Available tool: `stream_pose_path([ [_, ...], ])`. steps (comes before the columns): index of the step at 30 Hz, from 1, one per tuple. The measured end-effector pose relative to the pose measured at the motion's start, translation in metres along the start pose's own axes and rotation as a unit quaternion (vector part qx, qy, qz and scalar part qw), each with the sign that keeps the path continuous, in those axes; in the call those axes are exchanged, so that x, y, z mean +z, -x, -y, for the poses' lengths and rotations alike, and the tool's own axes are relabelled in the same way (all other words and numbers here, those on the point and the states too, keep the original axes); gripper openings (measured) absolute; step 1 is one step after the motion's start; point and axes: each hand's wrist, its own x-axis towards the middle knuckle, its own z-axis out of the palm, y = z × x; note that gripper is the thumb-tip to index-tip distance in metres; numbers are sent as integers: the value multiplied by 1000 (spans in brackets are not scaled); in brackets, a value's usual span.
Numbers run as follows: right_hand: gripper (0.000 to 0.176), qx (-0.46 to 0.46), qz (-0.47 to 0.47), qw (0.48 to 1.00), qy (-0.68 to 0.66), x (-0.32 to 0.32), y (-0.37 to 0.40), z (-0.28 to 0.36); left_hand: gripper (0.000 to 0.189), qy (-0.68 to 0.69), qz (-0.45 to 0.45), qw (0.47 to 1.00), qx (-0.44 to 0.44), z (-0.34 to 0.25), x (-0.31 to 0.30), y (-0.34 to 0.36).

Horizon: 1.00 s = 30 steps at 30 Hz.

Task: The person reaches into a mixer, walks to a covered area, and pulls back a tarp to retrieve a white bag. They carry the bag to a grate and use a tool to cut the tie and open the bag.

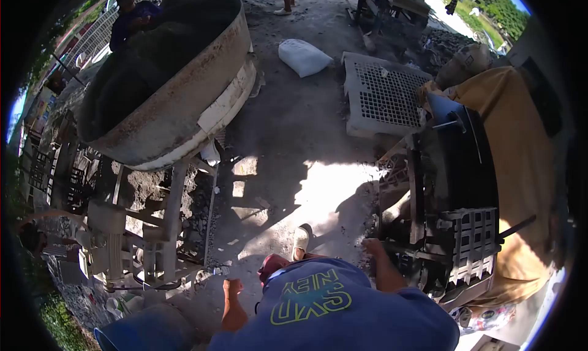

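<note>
My left hand (pixel 232 285) hangs low in front of me at the left, its fingers curled in with nothing visible in them. On the other side my right hand (pixel 372 247) is held out beside a dark wooden stand, its fingers also curled and no object showing; it looks apart from the stand. Between the hands one shoe (pixel 301 241) shows on the dusty floor beyond my blue shirt (pixel 324 302). A blue barrel (pixel 147 329) stands left of my left hand, not touching it.
A large rusty round tub (pixel 184 84) rests on a frame at the left, with a person (pixel 131 17) behind it. Ahead lie a white sack (pixel 304 57) and a grey plastic pallet (pixel 361 115). Plastic crates (pixel 471 241) and a tan cloth (pixel 520 130) are at the right.
</note>
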Motion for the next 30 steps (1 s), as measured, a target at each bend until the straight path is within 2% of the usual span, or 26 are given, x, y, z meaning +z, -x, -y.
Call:
stream_pose_path([
  [1,26,-30,18,998,-50,-5,-26,16,21,125,-17,992,-5,-12,2,-34],
  [2,29,-80,25,995,-58,-7,-55,34,20,-5,-43,990,135,-52,-5,-41],
  [3,31,-97,5,995,-8,-6,-91,46,18,-132,-68,950,276,-100,-13,-52],
  [5,31,-135,3,991,-1,-3,-68,150,16,-61,-25,958,279,-157,-11,-103],
  [6,30,-139,7,990,8,0,-83,179,16,-65,-18,957,282,-188,-10,-117],
  [8,30,-142,6,990,13,3,-110,226,19,-273,-61,852,442,-255,-9,-144],
  [9,30,-163,20,986,23,1,-121,249,19,-275,-57,849,447,-285,-6,-158],
  [11,30,-179,29,983,30,-8,-143,285,25,-187,39,938,289,-338,-3,-186],
  [12,30,-179,25,983,35,-18,-158,300,29,-249,102,896,353,-345,-1,-231],
  [13,30,-180,22,983,41,-30,-174,317,29,-250,105,893,359,-368,1,-253],
  [15,28,-137,-21,990,19,-59,-207,336,27,-179,167,942,228,-413,-1,-289],
  [16,27,-130,-44,990,33,-75,-228,336,29,-242,171,909,294,-432,-5,-311],
  [17,26,-86,-53,994,-48,-91,-236,342,29,-266,200,901,279,-461,-10,-320],
  [18,26,-184,-42,975,120,-114,-290,296,29,-266,205,900,279,-490,-17,-330],
  [19,27,47,-18,995,-85,-120,-257,354,28,-299,231,868,321,-518,-19,-343],
  [20,27,-22,-15,1000,-9,-131,-269,356,26,-334,255,833,361,-550,-22,-355],
  [21,28,-90,-11,994,64,-134,-274,366,26,-337,258,830,362,-581,-26,-364],
  [22,28,-86,-13,995,57,-136,-282,377,26,-347,259,821,373,-613,-28,-374],
  [23,29,-21,-41,999,-20,-132,-276,408,26,-359,258,810,385,-651,-28,-385],
  [24,30,44,-66,992,-97,-126,-276,430,26,-380,232,835,322,-700,-30,-371],
  [25,32,62,-72,989,-116,-119,-280,448,26,-388,233,831,324,-736,-26,-381],
  [27,32,80,-71,986,-127,-101,-298,471,28,-307,185,838,412,-797,-12,-403],
  [28,32,104,-48,985,-127,-93,-310,481,28,-308,186,837,413,-830,-5,-416],
  [30,33,123,-26,984,-123,-86,-339,497,25,-232,223,886,333,-907,5,-431],
])
